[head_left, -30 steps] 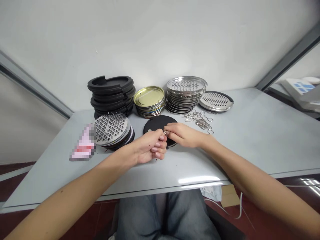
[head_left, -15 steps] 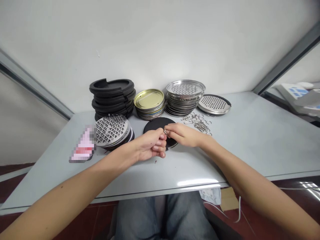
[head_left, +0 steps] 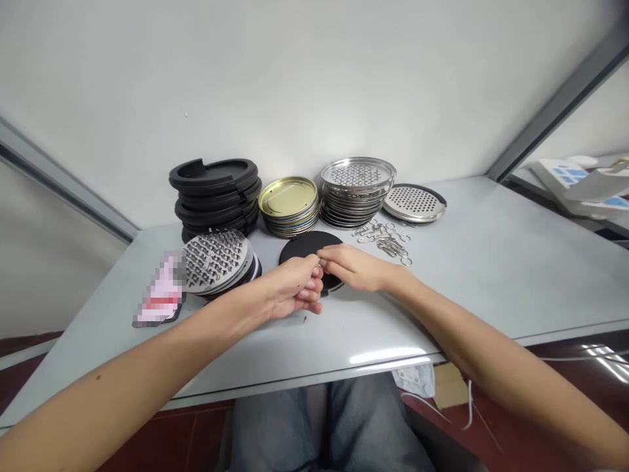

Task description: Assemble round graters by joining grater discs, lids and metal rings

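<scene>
My left hand (head_left: pixel 295 288) and my right hand (head_left: pixel 356 267) meet over a round black disc (head_left: pixel 304 245) lying on the table. Both sets of fingertips pinch a small shiny metal piece (head_left: pixel 321 263), mostly hidden by the fingers. It has the same silvery look as the loose metal rings and clips (head_left: pixel 390 248) scattered to the right of the disc. My left hand's other fingers are curled loosely. Left of my hands lies a stack of round grater plates (head_left: pixel 213 259), its top plate slightly tilted.
Along the wall stand black ring-shaped holders (head_left: pixel 216 196), gold-topped round lids (head_left: pixel 289 198) and a tall stack of metal grater plates (head_left: pixel 358 177). A black-rimmed perforated grater (head_left: pixel 415 202) lies at right. A phone-like object (head_left: pixel 160 295), blurred out, is at left.
The view has shifted slightly, so the stacks appear a little further left. My hands stay together over the black disc, still pinching the small metal piece.
</scene>
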`<state>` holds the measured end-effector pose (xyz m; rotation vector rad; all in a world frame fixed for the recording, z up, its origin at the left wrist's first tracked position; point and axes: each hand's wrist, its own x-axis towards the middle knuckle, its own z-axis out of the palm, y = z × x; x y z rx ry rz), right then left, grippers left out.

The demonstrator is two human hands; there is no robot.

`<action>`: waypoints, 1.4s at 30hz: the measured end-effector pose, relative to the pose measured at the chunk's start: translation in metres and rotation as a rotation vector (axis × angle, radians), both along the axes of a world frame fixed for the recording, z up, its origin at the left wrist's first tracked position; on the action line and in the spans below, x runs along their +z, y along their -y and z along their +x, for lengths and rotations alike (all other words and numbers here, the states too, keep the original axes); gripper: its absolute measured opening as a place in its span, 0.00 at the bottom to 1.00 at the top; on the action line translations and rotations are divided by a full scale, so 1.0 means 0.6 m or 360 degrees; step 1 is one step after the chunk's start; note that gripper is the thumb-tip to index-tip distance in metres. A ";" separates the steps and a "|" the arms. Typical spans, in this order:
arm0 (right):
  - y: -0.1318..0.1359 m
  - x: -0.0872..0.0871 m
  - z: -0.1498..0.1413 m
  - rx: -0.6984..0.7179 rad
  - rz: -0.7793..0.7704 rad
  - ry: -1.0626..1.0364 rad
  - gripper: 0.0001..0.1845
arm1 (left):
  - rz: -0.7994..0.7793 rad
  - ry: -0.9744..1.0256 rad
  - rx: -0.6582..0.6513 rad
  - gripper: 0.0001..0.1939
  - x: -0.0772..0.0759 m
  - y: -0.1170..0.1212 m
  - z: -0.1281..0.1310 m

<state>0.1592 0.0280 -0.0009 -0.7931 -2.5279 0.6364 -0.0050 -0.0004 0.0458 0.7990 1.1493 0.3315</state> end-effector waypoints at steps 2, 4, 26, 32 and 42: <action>0.000 0.000 0.000 0.0007 -0.0010 -0.0007 0.12 | -0.0009 0.0016 -0.0006 0.12 -0.001 0.000 0.000; 0.000 0.002 0.001 0.0019 -0.0020 -0.0011 0.12 | -0.0007 0.0039 -0.0020 0.11 -0.003 0.000 0.000; -0.017 0.010 0.029 -0.0669 0.0075 -0.0226 0.14 | 0.1883 -0.0416 0.0173 0.08 -0.053 -0.047 -0.020; -0.010 0.007 0.017 -0.0658 0.0015 -0.0176 0.13 | 0.2319 -0.0464 -0.0163 0.10 -0.070 -0.031 -0.028; -0.005 0.003 0.015 -0.0655 -0.0056 -0.0290 0.12 | 0.2241 -0.0565 -0.0030 0.06 -0.077 -0.022 -0.023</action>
